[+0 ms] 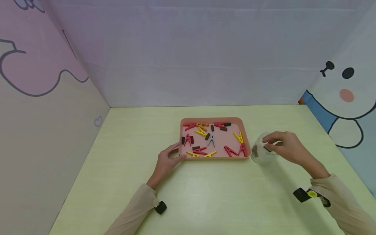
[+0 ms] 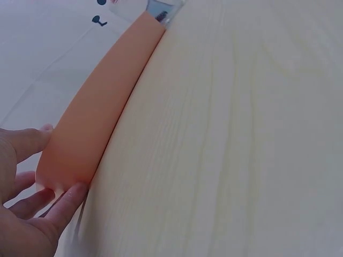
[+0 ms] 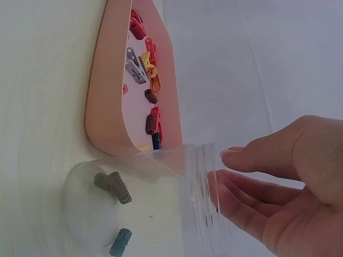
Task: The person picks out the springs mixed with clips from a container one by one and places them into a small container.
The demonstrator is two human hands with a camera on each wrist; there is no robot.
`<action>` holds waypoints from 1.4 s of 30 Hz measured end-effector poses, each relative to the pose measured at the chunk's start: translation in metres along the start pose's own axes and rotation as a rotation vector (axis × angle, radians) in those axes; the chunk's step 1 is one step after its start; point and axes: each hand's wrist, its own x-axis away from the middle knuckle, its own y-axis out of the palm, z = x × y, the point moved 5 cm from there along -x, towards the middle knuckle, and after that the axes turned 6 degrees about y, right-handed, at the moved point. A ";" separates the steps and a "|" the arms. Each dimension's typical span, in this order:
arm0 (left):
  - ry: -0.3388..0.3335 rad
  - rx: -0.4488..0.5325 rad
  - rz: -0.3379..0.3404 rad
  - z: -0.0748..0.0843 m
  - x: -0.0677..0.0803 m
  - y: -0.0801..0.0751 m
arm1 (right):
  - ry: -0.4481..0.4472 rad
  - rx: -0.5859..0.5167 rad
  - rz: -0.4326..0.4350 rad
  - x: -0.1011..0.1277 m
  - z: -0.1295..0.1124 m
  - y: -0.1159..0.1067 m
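Observation:
My left hand [image 1: 167,161] holds the near left corner of a pink tray [image 1: 215,158], thumb and fingers on either side of the corner. Red clips [image 1: 230,150], yellow clips [image 1: 201,132], a grey clip [image 1: 211,140] and small brown and dark ribbed spiral pieces [image 1: 195,148] lie scattered in it. At the tray's right stands a clear jar [image 1: 259,158]. My right hand [image 1: 286,148] is at its mouth, thumb and fingers apart in the right wrist view. Inside the jar are brown ribbed pieces [image 3: 119,187] and a dark green one [image 3: 120,242], the green apart from the fingers.
The pale wooden table [image 1: 205,195] is bounded by a white wall [image 1: 188,65] at the back and printed panels at left and right. The jar stands close to the tray's right end.

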 end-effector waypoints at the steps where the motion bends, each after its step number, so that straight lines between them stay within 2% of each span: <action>1: 0.001 -0.002 0.000 0.000 0.000 0.000 | -0.001 0.000 0.001 0.000 -0.001 0.000; 18: -0.001 0.013 -0.003 -0.002 -0.001 0.000 | -0.085 0.031 0.117 -0.003 -0.024 0.000; 24: 0.000 0.006 -0.007 -0.001 -0.001 0.001 | -0.051 0.035 0.133 -0.009 -0.028 0.003; 36: 0.011 0.018 -0.016 -0.001 -0.001 0.000 | -0.056 0.008 0.159 -0.022 -0.041 0.006; 42: 0.014 0.032 -0.022 0.000 -0.002 0.000 | -0.012 -0.004 0.150 -0.034 -0.044 0.009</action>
